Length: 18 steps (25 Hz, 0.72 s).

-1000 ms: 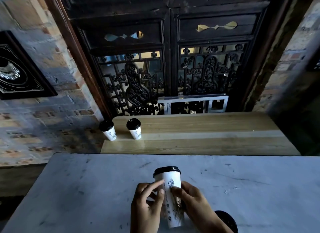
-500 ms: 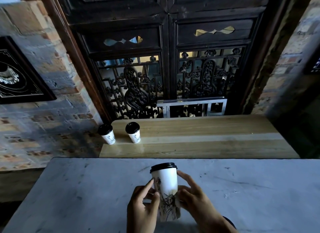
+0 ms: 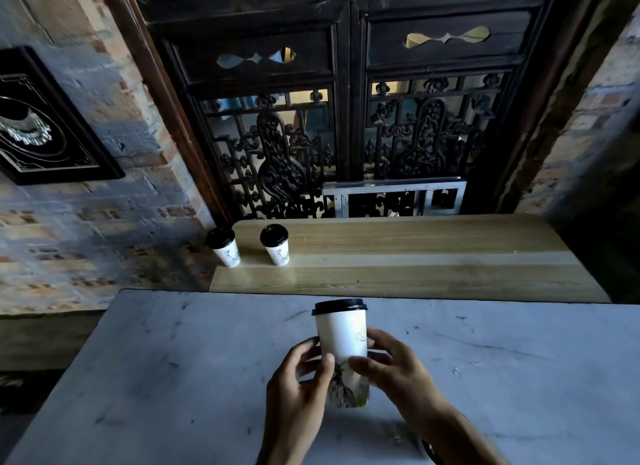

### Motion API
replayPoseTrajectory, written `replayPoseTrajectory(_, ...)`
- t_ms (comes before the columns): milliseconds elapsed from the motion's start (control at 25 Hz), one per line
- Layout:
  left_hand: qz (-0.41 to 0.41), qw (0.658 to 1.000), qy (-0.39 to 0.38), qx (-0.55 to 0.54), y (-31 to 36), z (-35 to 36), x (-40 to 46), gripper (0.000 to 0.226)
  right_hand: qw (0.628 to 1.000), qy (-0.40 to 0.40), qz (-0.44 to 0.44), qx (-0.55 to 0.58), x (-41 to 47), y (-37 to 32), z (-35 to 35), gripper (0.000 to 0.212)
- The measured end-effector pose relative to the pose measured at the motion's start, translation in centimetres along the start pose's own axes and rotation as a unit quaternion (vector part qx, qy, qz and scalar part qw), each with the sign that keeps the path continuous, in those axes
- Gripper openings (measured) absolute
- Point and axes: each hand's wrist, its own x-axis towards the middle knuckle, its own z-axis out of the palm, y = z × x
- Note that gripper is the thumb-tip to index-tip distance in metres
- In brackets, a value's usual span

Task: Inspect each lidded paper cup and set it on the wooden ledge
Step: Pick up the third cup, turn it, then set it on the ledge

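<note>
Marble table (image 3: 173,378) below wooden ledge (image 3: 415,257), brick walls (image 3: 104,222)

The cup (image 3: 343,340) was white with a black lid and dark ink artwork; the table (image 3: 173,360) was grey-veined marble.

Two lidded cups (image 3: 223,246) (image 3: 276,244) stand on the wooden ledge (image 3: 415,260) behind the marble table (image 3: 173,360)
</note>
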Motion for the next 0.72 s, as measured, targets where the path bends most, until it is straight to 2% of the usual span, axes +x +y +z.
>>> replayPoseTrajectory(120, 0.002, 1.000, -0.025, -0.003, 0.38, 0.07, -0.10, 0.031, 1.000, -0.001, 0.012, 0.024, -0.06, 0.16, -0.09, 0.060)
replayPoseTrajectory(320, -0.012, 1.000, -0.007, 0.005, 0.65, 0.42, -0.17, 0.049, 0.999, -0.004, 0.024, 0.046, -0.20, 0.12, -0.06, 0.051)
replayPoseTrajectory(520, -0.001, 1.000, 0.028, 0.008, 0.84, 0.10, -0.46, 0.033, 1.000, -0.004, 0.005, 0.026, -0.46, 0.09, 0.07, 0.066)
replayPoseTrajectory(640, 0.013, 1.000, 0.024, 0.014, 0.74, -0.15, -0.20, 0.032, 1.000, -0.008, -0.020, 0.005, -0.46, 0.28, 0.10, 0.057)
replayPoseTrajectory(720, 0.012, 1.000, 0.021, 0.003, 0.80, -0.18, -0.18, 0.025, 1.000, -0.002, -0.025, -0.002, -0.48, 0.31, 0.21, 0.061)
